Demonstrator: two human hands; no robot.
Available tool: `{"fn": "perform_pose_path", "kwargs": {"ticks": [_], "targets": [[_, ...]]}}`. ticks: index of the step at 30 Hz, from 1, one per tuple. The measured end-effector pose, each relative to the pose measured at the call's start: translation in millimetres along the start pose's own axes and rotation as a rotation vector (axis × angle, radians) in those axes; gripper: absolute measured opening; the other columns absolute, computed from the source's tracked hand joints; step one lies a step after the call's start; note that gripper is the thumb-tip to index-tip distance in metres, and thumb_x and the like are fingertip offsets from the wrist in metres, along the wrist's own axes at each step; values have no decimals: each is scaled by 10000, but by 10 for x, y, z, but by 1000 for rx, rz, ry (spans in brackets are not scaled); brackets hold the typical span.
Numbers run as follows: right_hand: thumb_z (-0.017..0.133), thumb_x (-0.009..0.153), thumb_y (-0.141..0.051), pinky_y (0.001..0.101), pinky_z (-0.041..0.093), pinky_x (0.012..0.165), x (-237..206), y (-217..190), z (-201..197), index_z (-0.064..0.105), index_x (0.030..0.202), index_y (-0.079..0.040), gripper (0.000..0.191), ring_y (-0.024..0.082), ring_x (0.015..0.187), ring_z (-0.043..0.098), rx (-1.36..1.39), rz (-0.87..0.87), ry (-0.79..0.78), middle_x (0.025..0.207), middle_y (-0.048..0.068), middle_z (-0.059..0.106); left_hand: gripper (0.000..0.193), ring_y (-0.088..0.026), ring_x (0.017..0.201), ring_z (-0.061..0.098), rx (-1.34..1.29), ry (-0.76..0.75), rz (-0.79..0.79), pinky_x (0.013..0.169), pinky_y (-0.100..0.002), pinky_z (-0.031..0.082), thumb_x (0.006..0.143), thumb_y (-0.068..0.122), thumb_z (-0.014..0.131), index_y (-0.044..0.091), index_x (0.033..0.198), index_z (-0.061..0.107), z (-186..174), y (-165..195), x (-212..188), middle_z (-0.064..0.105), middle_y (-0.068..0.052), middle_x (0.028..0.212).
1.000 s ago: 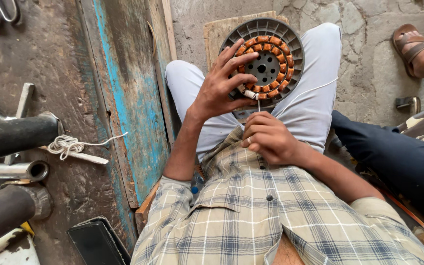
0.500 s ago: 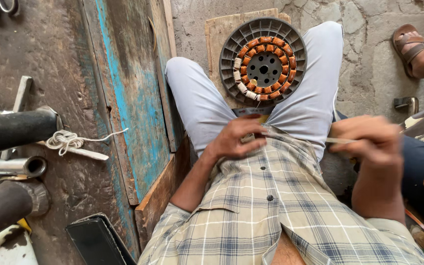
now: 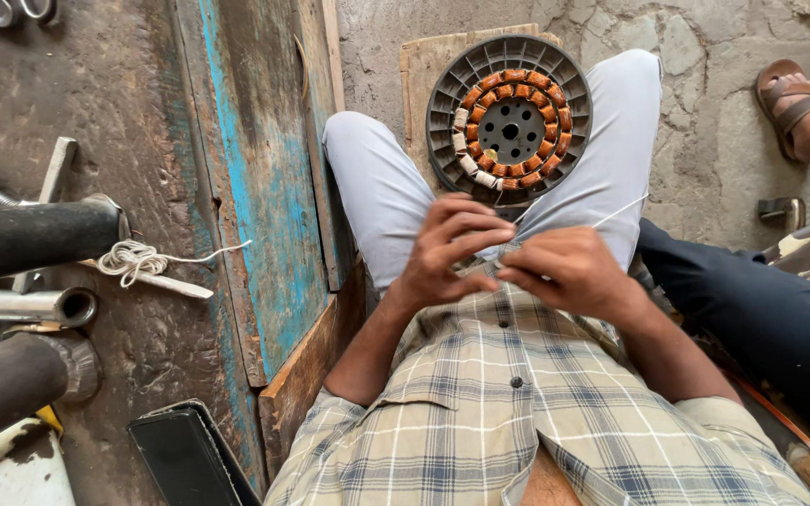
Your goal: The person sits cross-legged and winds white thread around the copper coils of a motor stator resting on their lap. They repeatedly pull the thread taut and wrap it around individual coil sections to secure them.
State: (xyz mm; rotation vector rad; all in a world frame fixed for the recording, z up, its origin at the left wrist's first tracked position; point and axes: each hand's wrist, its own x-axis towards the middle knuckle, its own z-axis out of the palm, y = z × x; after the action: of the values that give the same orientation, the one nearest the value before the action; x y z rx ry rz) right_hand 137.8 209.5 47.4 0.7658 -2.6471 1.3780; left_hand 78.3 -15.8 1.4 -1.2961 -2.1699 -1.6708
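Both hands are held together at the centre of the frame, above the lap and a plaid shirt (image 3: 527, 412). The left hand (image 3: 452, 248) is curled narrow, its fingertips pinched toward the right hand (image 3: 569, 272), which is also closed narrow. A thin pale thread (image 3: 611, 214) is seen running from the right hand up and to the right across the pale trouser leg; it appears to be pinched between the two hands, though the exact grip cannot be told.

A round stator (image 3: 510, 114) with a ring of copper coils, a few wrapped in white, is lying at the upper centre of the frame between the knees, on a board (image 3: 416, 66) over the stone floor, well apart from the hands.

At the left, a worn blue plank (image 3: 255, 187) is seen, and beyond it a bundle of white string (image 3: 133, 258) beside dark pipes (image 3: 30, 239). A sandalled foot (image 3: 794, 108) of another person is seen at the upper right.
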Motion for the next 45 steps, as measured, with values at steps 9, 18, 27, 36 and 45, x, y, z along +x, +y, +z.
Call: {"fn": "perform_pose_path", "kwargs": {"ticks": [9, 18, 27, 36, 45], "targets": [[844, 974, -105, 290, 535, 620, -288, 258, -578, 757, 994, -25, 120, 159, 690, 689, -203, 314, 267, 866, 103, 737, 275, -88, 608, 597, -220, 653, -637, 532, -259, 525, 1130, 161, 518, 47, 968, 709, -472, -694, -508, 661, -41, 737], [869, 807, -148, 353, 511, 563, 46, 126, -217, 755, 896, -44, 178, 201, 642, 656, -164, -59, 137, 744, 76, 677, 677, -329, 1364, 451, 157, -2, -51, 1227, -526, 359, 833, 426, 844, 67, 1350, 593, -188, -163, 143, 540, -201, 1362], [852, 979, -98, 282, 493, 581, -248, 360, -640, 757, 1005, -11, 132, 161, 672, 657, -235, 168, 356, 842, 98, 699, 260, -153, 703, 686, -225, 612, -305, 819, -389, 613, 1089, 179, 563, 108, 941, 764, -688, -479, -45, 716, -33, 757], [878, 807, -118, 333, 470, 541, 104, 210, -318, 755, 919, -37, 185, 191, 609, 639, -101, -103, 257, 734, 75, 674, 508, -273, 1245, 579, 192, 9, 92, 1178, -551, 377, 892, 432, 768, 90, 1256, 675, -308, -86, 374, 629, -95, 1231], [856, 919, -44, 262, 512, 581, -37, 337, -670, 764, 999, 1, 130, 137, 668, 662, -259, 250, 439, 821, 106, 702, 196, -194, 741, 636, -6, 777, -342, 707, -378, 537, 1076, 163, 614, 94, 927, 720, -750, -426, 166, 663, -49, 791]]}}
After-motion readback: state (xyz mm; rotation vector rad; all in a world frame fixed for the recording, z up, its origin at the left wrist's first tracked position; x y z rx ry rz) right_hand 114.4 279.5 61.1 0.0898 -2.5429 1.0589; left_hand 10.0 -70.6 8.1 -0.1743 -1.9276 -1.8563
